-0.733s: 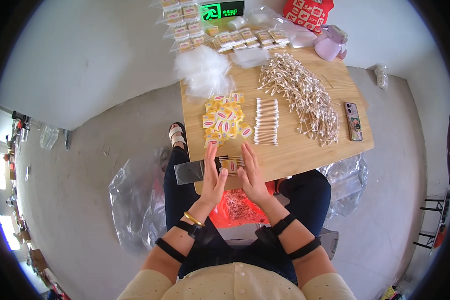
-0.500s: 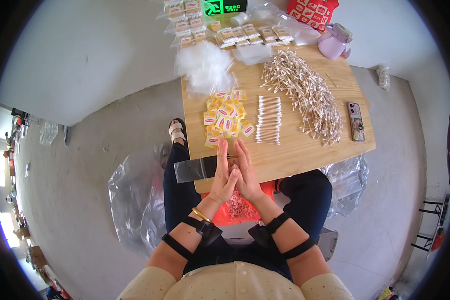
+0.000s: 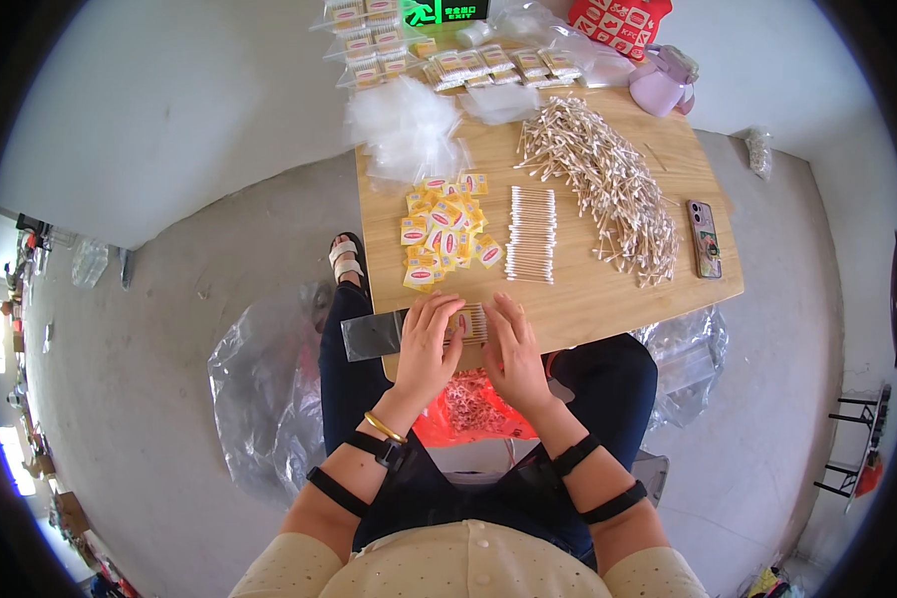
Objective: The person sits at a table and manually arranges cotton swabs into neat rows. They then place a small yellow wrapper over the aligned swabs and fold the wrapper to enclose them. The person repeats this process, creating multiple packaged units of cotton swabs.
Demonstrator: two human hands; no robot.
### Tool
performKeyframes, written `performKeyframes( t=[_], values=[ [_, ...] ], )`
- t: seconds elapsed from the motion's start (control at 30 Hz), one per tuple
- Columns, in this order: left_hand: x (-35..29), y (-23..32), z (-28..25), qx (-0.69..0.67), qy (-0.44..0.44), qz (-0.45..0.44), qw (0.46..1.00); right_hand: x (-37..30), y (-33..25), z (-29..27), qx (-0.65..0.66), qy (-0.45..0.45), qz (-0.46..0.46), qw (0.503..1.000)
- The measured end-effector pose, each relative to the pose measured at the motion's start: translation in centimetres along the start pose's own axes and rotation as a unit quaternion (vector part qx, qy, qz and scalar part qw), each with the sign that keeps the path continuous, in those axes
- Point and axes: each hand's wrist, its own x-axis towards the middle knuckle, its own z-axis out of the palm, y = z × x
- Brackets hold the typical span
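At the table's near edge a bundle of cotton swabs [image 3: 476, 323] with a yellow label card [image 3: 459, 324] lies between my hands. A clear plastic bag [image 3: 371, 337] sticks out flat to the left; whether the swabs are inside it is hidden by my left hand. My left hand [image 3: 427, 341] rests over the bag and the bundle's left side, fingers bent a little and thumb apart. My right hand [image 3: 514, 357] is beside the bundle's right end with loosely curved, parted fingers. Farther off lie a neat row of swabs [image 3: 531, 235] and a pile of yellow label cards [image 3: 447, 231].
A big heap of loose swabs [image 3: 603, 179] covers the table's right half, with a phone [image 3: 705, 239] beyond it. Empty clear bags [image 3: 404, 130], packed swab bags [image 3: 493, 66] and a pink jug [image 3: 663, 82] stand farther back. A red bag [image 3: 473, 409] hangs below the near edge.
My hands, pressed together upright half a second ago, have parted and lowered to either side of the swab bundle. The bundle and its label now show between them.
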Motion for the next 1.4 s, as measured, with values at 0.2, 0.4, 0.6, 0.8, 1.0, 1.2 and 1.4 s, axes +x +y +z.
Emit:
performKeyframes(
  t=[0.2,0.4,0.6,0.8,1.0,1.2,1.4],
  values=[
    [0.3,-0.3,0.3,0.035,0.019,-0.024,0.999,-0.3,-1.7,0.5,-0.114,-0.036,-0.004,0.993],
    [0.5,-0.9,-2.4,0.053,0.084,-0.058,0.993,0.2,-2.6,2.4,-0.21,-0.079,0.002,0.975],
    [-1.5,-4.0,-6.9,0.152,-0.003,-0.155,0.976,0.1,-2.8,2.7,-0.253,-0.096,0.002,0.963],
    [-1.1,-3.1,-6.5,0.234,-0.077,-0.153,0.957,0.1,-2.7,2.9,-0.26,-0.085,-0.002,0.962],
    [1.4,-1.1,-4.3,0.152,-0.046,-0.023,0.987,0.2,-2.7,2.6,-0.262,-0.095,0.002,0.96],
    [2.1,-1.6,-1.1,0.082,-0.052,-0.026,0.995,0.0,-2.3,2.9,-0.261,-0.091,-0.006,0.961],
    [1.9,-1.5,-0.9,0.128,-0.046,-0.012,0.991,0.1,-2.4,2.8,-0.254,-0.099,-0.001,0.962]
  ],
)
